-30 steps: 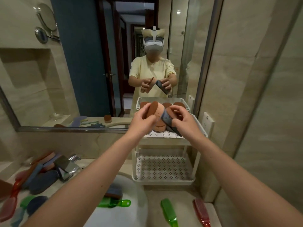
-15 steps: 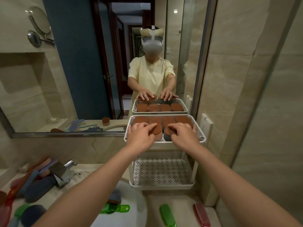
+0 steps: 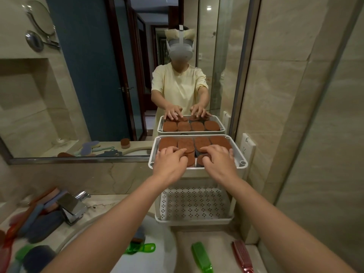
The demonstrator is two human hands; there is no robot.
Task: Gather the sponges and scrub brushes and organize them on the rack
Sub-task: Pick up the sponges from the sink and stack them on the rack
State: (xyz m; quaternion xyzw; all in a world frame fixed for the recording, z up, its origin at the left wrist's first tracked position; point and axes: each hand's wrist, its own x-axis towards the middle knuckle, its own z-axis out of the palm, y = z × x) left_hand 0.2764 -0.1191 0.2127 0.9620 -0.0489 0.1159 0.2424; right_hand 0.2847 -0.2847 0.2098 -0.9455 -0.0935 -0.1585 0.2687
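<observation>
The fingers (image 3: 174, 151) of the left hand (image 3: 169, 164) lie spread and lightly bent on the brown sponges (image 3: 220, 141) in the top tray of the white rack (image 3: 243, 162). The fingers (image 3: 208, 149) of the right hand (image 3: 219, 163) rest just beside them in the same way, and neither hand grips anything. The sponges fill this tray closely, and at the front some seem to overlap. If the hands press too hard there, a sponge may tilt up or slip over the low rim. The rack stands at the back of the worktop (image 3: 220, 243), close to the sink (image 3: 157, 259), so a strong push on its front edge could probably rock it. A green brush (image 3: 201, 257) and a red brush (image 3: 243, 257) lie on the worktop before the rack, and more brushes (image 3: 39, 223) lie left of the faucet (image 3: 72, 209), not yet gathered.
</observation>
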